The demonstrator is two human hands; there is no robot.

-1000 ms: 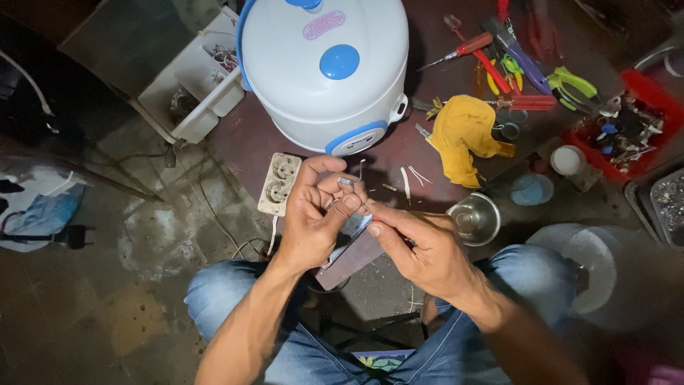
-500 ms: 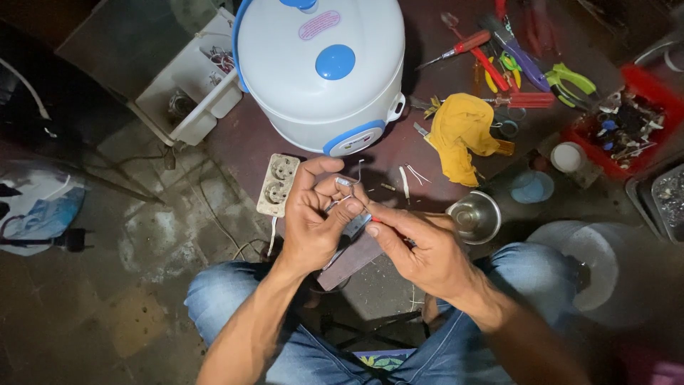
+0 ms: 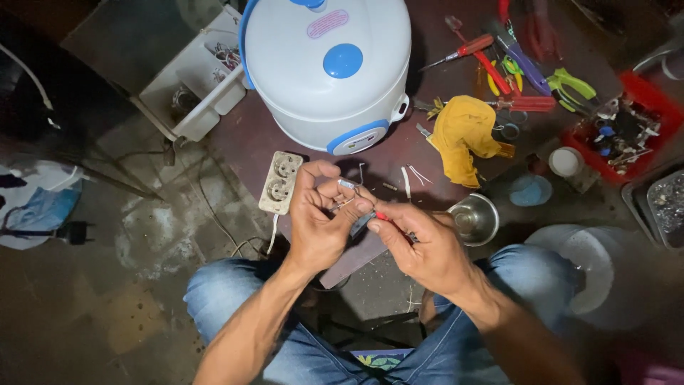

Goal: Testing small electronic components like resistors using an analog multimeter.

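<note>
Close together, two hands: left hand [image 3: 317, 224] fingers pinched on one small connector [image 3: 347, 184], right hand [image 3: 426, 246] clamped on one red-tipped tool [image 3: 379, 216].

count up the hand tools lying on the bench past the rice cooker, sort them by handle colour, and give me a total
Red handles: 3, a screwdriver, a second red tool beside it, and one lying by the yellow cloth
Green handles: 1, pliers
Purple handles: 1
Total: 5 that show clearly; the pile overlaps, so more may be hidden.
</note>
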